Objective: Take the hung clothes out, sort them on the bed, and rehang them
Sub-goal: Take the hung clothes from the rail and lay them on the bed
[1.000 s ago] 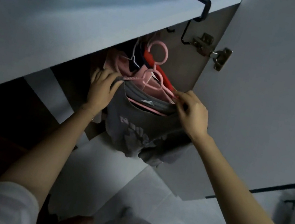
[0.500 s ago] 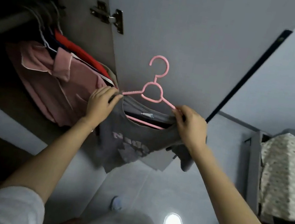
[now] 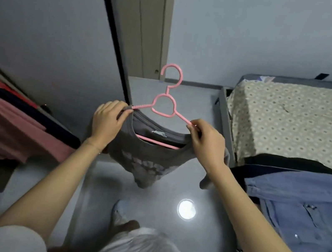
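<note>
— Room on the bed [image 3: 294, 116] at the right of the frame is partly taken by a blue shirt [image 3: 304, 215]. Sorting could be muddled if the grey T-shirt [image 3: 149, 156], held mid-frame over the floor, is dropped on top.

— Agreed. The pink hanger [image 3: 165, 106] is pinched at each end by the left hand [image 3: 106, 120] and the right hand [image 3: 206, 141]. If either pinch is eased, the T-shirt could be tipped off.

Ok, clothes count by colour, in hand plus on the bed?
Grey: 1, the T-shirt on the pink hanger, gripped by the left hand and right hand.
Blue: 1, the shirt on the bed.
Black: 1, a cloth partly under the shirt, kind unclear.
Total: 3
</note>
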Available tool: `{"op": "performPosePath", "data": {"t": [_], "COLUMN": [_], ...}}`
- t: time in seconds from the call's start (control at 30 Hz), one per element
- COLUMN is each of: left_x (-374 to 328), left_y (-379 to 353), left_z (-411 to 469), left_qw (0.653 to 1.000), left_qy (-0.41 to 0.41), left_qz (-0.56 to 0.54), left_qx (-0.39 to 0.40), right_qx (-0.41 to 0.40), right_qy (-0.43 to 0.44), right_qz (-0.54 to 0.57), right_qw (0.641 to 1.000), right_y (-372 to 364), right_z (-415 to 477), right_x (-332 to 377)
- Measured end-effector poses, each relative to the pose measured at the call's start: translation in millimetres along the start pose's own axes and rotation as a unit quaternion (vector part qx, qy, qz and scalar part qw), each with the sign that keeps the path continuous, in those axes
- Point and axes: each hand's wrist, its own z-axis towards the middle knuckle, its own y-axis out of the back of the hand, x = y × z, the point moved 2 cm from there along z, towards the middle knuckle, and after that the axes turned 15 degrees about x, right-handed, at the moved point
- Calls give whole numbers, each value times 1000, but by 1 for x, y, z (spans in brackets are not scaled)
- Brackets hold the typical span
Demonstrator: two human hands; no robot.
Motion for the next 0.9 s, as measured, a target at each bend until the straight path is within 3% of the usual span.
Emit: {"op": "performPosePath", "data": {"t": [0.2, 0.4, 0.63, 0.9], "left_x": [-111, -238, -401, -566], "left_y": [-65, -135, -209, -260], "left_z": [67, 127, 166, 183], "left_qw": [989, 954, 881, 792], "left_qy": [-101, -239, -383, -494], "left_qz": [-68, -93, -146, -199], "left_qx": [77, 153, 235, 298], "right_qx": [-83, -162, -237, -327], "right_qy": [-120, -262, -415, -494], "right_qz": [-7, -13, -21, -77], "right_qw": [989, 951, 878, 802], "right_y": [59, 106, 162, 230], "right_z": [-52, -110, -172, -231], "right_x": [-87, -164, -244, -313]}}
